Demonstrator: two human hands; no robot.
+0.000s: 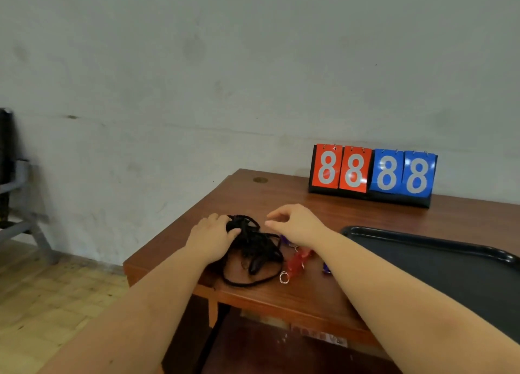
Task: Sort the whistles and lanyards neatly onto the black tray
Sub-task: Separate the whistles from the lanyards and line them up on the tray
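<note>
Under right forearm (365, 264): whistles (297, 259) half-hidden.

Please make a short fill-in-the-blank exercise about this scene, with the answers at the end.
1. The left hand grips the tangled ____ lanyards.
2. The black tray lies to the ____ of the lanyards.
3. Every card on the scoreboard shows the digit ____.

Missing words: black; right; 8

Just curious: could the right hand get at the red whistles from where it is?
Probably yes: the right hand hovers just above the red whistles, holding nothing, and nothing covers them.
</note>
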